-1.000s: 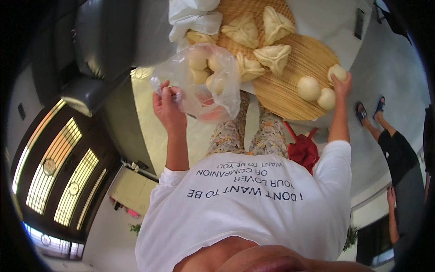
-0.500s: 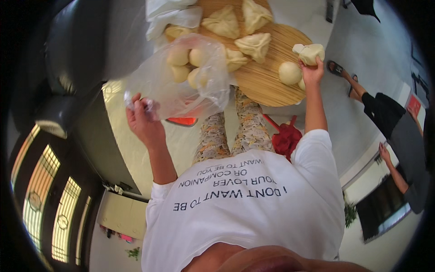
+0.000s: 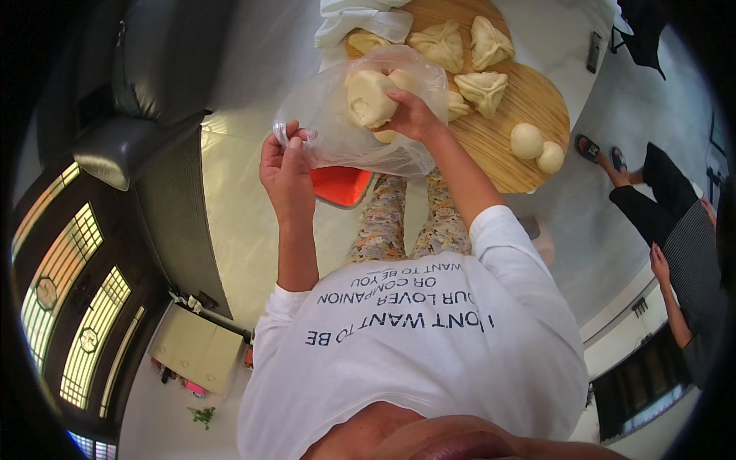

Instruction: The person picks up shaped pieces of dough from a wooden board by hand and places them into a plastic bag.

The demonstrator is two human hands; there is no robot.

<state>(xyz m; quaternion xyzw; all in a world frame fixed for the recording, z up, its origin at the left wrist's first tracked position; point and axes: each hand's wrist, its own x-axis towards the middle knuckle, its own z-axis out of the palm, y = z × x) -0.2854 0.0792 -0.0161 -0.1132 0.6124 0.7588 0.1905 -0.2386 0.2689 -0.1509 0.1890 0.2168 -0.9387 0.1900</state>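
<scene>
My left hand (image 3: 289, 165) pinches the gathered edge of a clear plastic bag (image 3: 322, 107). My right hand (image 3: 415, 116) grips a pale steamed bun (image 3: 369, 100), whose underside looks rough and torn, at the bag. Other round buns show behind it in the bag, partly hidden. Two round buns, one larger (image 3: 526, 141) and one smaller (image 3: 550, 157), sit on the right part of a round bamboo board (image 3: 521, 96). Several folded, triangular buns (image 3: 483, 90) lie farther back on the same board.
White cloth or plastic (image 3: 356, 24) is bunched at the board's far left. An orange-red container (image 3: 341, 184) stands below the bag. Another person (image 3: 678, 207) is at the right, beyond the table. A dark sofa (image 3: 176, 69) fills the left.
My right hand has carried the bun leftward from the board's right side to the bag. The left hand still holds the bag's edge. The whole view has shifted.
</scene>
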